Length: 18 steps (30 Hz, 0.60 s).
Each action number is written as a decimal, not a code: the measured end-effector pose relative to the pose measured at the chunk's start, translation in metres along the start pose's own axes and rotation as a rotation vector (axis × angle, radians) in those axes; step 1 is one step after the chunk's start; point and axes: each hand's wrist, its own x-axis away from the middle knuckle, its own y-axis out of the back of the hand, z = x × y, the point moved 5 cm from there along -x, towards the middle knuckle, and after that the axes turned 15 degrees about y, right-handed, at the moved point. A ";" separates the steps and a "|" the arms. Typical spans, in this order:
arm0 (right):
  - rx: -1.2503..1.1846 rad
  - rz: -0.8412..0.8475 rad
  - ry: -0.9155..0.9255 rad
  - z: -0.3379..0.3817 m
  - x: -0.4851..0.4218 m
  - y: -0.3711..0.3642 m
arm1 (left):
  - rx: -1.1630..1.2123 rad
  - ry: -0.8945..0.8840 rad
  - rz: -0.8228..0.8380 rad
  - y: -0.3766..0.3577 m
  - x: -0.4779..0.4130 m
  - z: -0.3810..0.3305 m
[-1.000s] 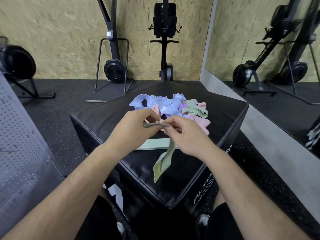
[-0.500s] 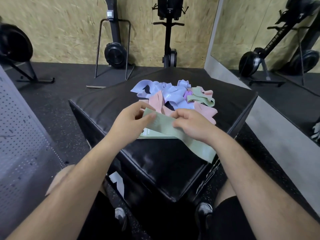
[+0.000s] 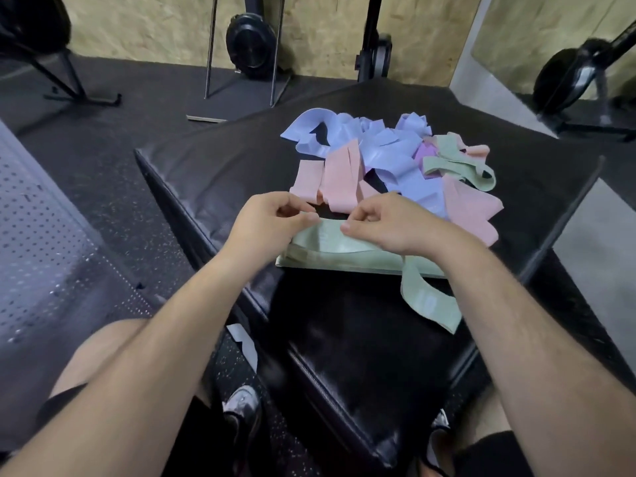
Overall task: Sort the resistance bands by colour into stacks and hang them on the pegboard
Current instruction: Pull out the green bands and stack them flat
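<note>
A mixed pile of resistance bands, blue, pink, green and one purple, lies on a black padded box. In front of the pile sits a flat stack of green bands. On top of that stack lies a green band; my left hand pinches its far left edge and my right hand pinches its far edge a little to the right. The band's loose end trails off the stack toward me on the right.
A grey pegboard stands at the left. Black gym machines line the chipboard wall behind the box, and another stands at the right. My knees and shoes show below the box.
The green band, held twisted in the air a second ago, was spread out and lowered; it now lies on the green stack with both hands at its far edge. The camera tilted down.
</note>
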 end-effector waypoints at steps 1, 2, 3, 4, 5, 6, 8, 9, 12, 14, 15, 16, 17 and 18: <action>0.005 0.022 -0.010 -0.004 -0.006 -0.004 | -0.043 0.000 -0.016 -0.001 -0.004 0.002; 0.015 0.045 -0.023 -0.007 -0.011 -0.007 | -0.088 -0.008 -0.034 -0.001 -0.008 0.004; 0.029 0.069 -0.037 -0.010 -0.015 -0.010 | -0.128 -0.015 -0.050 -0.001 -0.010 0.005; 0.040 0.093 -0.048 -0.012 -0.018 -0.013 | -0.165 -0.016 -0.064 -0.001 -0.013 0.008; 0.048 0.116 -0.056 -0.014 -0.021 -0.016 | -0.202 -0.014 -0.076 -0.001 -0.015 0.010; 0.055 0.134 -0.060 -0.016 -0.024 -0.020 | -0.238 -0.013 -0.084 -0.001 -0.017 0.013; 0.073 0.159 -0.065 -0.019 -0.029 -0.025 | -0.297 -0.019 -0.107 -0.002 -0.020 0.018; 0.081 0.168 -0.067 -0.020 -0.031 -0.027 | -0.317 -0.025 -0.122 -0.002 -0.021 0.019; 0.099 0.195 -0.074 -0.022 -0.035 -0.029 | -0.360 -0.037 -0.154 -0.004 -0.023 0.022; 0.116 0.218 -0.074 -0.021 -0.035 -0.030 | -0.366 -0.049 -0.170 -0.006 -0.022 0.025; 0.129 0.226 -0.075 -0.021 -0.035 -0.031 | -0.364 -0.060 -0.176 -0.007 -0.021 0.026; 0.139 0.230 -0.079 -0.021 -0.035 -0.031 | -0.368 -0.072 -0.178 -0.008 -0.021 0.027; 0.146 0.228 -0.088 -0.021 -0.034 -0.031 | -0.383 -0.079 -0.177 -0.009 -0.021 0.029; 0.151 0.222 -0.098 -0.021 -0.034 -0.031 | -0.410 -0.088 -0.181 -0.011 -0.020 0.031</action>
